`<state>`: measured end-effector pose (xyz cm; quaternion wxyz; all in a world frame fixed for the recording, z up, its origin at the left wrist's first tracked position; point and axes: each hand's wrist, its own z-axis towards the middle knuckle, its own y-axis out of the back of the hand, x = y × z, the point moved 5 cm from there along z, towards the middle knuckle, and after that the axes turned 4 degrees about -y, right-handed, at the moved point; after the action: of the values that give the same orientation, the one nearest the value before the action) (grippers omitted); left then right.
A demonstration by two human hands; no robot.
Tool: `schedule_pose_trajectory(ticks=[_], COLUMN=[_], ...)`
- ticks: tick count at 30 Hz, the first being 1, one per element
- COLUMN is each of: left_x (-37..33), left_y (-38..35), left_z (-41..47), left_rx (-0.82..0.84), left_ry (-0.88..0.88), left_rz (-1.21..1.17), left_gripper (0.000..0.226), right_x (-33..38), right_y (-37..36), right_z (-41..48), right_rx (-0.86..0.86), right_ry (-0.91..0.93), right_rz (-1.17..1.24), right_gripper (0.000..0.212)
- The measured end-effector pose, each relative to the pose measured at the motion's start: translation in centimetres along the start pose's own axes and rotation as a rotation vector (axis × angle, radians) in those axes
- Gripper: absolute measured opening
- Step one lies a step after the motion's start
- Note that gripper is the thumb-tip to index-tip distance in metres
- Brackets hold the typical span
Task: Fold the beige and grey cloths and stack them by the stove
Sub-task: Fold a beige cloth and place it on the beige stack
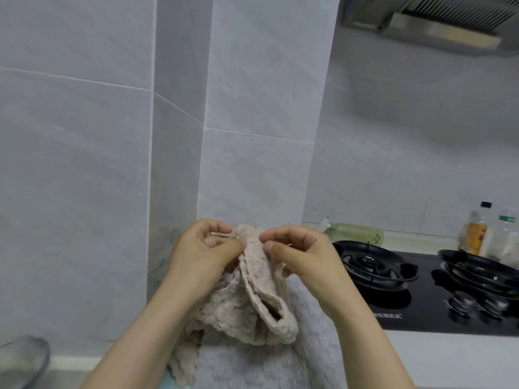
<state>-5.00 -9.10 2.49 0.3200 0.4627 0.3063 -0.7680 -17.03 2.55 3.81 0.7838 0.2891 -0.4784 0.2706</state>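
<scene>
I see the left hand (202,255) and right hand (304,256) pinch the beige cloth (247,301). White words on the stove (421,321) are too blurry to read.

Counter left of gas hob (421,301): covered by flat grey cloth (311,349), beige cloth (261,293) held bunched above it. Tiled wall column (252,136) set close behind that spot; reach blocked there. Hob top: taken by left burner grate (373,265) and right burner grate (477,272). Hob's back edge: green spray bottle (356,233) laid flat. Hob's back right: orange-labelled bottle (477,234) and green-capped bottle (507,237) stood upright. Before hob's front edge: bare white counter strip (449,357) left passable. Far left of hob: glass bowl (19,357).
</scene>
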Motion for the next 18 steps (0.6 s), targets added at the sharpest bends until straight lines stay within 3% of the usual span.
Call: schedule_pose_trajectory(ticks=[2, 4, 6, 8, 10, 12, 15, 18], left_x=[-0.3, -0.6, -0.7, -0.8, -0.6, -0.9, -1.9, -2.2], left_y=[0.2, 0.3, 0.4, 0.7, 1.3, 2.2, 2.4, 1.8], left_z=[0.0, 0.1, 0.2, 0.4, 0.7, 0.8, 0.4, 0.0], left_rx=[-0.004, -0.008, -0.007, -0.027, -0.088, -0.153, -0.181, -0.181], left_ry=[0.022, 0.045, 0.055, 0.058, 0.046, -0.056, -0.295, -0.376], left_rz=[-0.034, -0.076, -0.124, -0.176, -0.175, -0.015, 0.344, 0.462], left_gripper=[0.012, 0.011, 0.014, 0.015, 0.013, 0.008, 0.009, 0.02], right_x=[-0.7, -1.7, -2.8, -3.5, -3.7, -3.7, -3.1, -3.1], right_y=[1.1, 1.4, 0.4, -1.0, -1.6, -1.1, -0.8, -0.6], right_z=[0.2, 0.3, 0.2, 0.0, 0.2, 0.7, 0.8, 1.0], right_rx=[-0.146, -0.173, -0.016, 0.166, 0.193, 0.098, 0.036, -0.042], right_ry=[-0.036, -0.131, -0.29, -0.378, -0.373, -0.353, -0.286, -0.26], right_rz=[-0.045, -0.176, -0.157, 0.011, 0.099, 0.175, 0.231, 0.212], right_gripper=[0.008, 0.034, 0.053, 0.061, 0.064, 0.064, 0.044, 0.054])
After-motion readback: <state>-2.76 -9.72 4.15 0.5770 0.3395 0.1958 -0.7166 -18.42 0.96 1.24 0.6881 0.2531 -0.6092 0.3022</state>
